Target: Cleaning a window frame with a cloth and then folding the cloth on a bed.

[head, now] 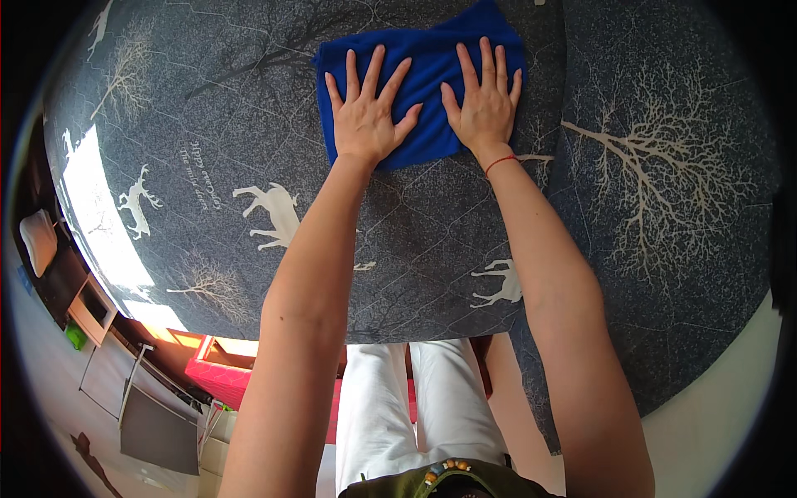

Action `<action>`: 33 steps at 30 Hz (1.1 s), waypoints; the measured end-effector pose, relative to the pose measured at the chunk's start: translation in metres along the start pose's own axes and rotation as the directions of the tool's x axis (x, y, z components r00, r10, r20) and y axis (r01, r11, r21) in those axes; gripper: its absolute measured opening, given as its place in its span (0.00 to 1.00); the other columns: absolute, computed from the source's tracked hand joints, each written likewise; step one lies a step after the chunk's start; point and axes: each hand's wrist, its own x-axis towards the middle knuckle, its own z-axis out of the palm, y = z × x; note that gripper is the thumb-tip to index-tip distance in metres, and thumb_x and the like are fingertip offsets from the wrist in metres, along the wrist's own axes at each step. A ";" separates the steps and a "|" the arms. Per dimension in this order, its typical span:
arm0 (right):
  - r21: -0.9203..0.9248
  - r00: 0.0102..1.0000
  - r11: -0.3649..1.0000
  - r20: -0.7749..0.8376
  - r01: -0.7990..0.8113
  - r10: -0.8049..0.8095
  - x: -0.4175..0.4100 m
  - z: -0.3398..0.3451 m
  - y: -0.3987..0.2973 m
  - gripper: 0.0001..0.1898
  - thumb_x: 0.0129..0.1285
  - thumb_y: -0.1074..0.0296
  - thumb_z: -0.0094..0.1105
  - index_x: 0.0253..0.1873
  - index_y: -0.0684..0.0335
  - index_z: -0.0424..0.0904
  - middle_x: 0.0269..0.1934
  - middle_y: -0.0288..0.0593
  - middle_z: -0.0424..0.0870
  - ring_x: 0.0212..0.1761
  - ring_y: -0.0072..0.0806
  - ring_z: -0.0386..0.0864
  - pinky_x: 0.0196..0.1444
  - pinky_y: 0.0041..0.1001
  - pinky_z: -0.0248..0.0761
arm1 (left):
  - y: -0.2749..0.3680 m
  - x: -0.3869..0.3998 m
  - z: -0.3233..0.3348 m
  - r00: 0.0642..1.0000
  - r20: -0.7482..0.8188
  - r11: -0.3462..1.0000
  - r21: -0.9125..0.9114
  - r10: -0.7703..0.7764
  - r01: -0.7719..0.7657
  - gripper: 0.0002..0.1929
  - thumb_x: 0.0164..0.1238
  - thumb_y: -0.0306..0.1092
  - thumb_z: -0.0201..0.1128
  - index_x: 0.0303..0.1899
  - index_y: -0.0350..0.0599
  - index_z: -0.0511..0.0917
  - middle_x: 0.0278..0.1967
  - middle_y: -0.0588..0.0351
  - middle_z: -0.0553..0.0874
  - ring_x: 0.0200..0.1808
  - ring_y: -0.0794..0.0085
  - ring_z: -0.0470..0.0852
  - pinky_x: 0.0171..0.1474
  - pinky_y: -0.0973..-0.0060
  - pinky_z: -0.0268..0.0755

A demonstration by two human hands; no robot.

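Note:
A blue cloth [429, 68] lies spread on a dark grey quilted bed cover [411, 249] printed with pale deer and trees. My left hand [370, 115] rests flat on the cloth's left part, fingers spread and thumb pointing inward. On its right part my right hand [485, 103] is also laid palm down, fingers apart, with a red cord around the wrist. Neither hand grips anything. One corner of the cloth points up at the top right, and its lower edge runs unevenly below the hands.
Bright sunlight [103, 218] falls on the cover's left side. Beyond the bed's edge are a pink-red padded surface [224, 376], a grey folding chair or panel [159, 429] and a green item [75, 335]. At the right, the cover continues past a fold or seam [560, 93].

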 end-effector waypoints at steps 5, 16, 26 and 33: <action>0.007 0.999 0.999 0.012 0.044 -0.044 0.019 0.002 0.003 0.34 0.70 0.41 0.54 0.79 0.36 0.60 0.82 0.39 0.54 0.83 0.41 0.50 0.80 0.56 0.43 | -0.001 0.012 -0.001 0.999 0.026 1.000 0.000 -0.023 0.023 0.37 0.67 0.66 0.57 0.77 0.78 0.61 0.81 0.61 0.55 0.82 0.46 0.45 0.78 0.35 0.34; 0.036 0.999 0.999 -0.006 0.040 -0.040 0.028 0.003 0.003 0.34 0.67 0.42 0.58 0.77 0.37 0.65 0.81 0.39 0.57 0.82 0.41 0.54 0.79 0.56 0.45 | -0.003 0.018 -0.001 0.999 0.020 0.999 -0.015 -0.041 0.042 0.35 0.67 0.63 0.58 0.76 0.77 0.64 0.80 0.62 0.57 0.82 0.48 0.46 0.79 0.37 0.34; 0.060 0.999 0.997 -0.027 0.041 -0.039 0.027 0.005 0.003 0.32 0.67 0.43 0.59 0.75 0.38 0.67 0.80 0.39 0.59 0.82 0.41 0.56 0.79 0.55 0.46 | -0.004 0.017 0.002 0.999 -0.017 0.998 -0.045 -0.036 0.035 0.34 0.66 0.60 0.61 0.74 0.75 0.67 0.80 0.61 0.60 0.82 0.47 0.48 0.78 0.37 0.35; 0.050 0.998 0.998 -0.048 0.049 -0.046 0.026 0.007 0.004 0.30 0.70 0.46 0.57 0.75 0.38 0.68 0.79 0.39 0.60 0.81 0.41 0.56 0.79 0.55 0.48 | -0.004 0.017 0.002 0.999 -0.014 0.998 -0.046 -0.038 0.037 0.33 0.67 0.60 0.60 0.74 0.75 0.67 0.80 0.61 0.60 0.82 0.47 0.49 0.78 0.37 0.35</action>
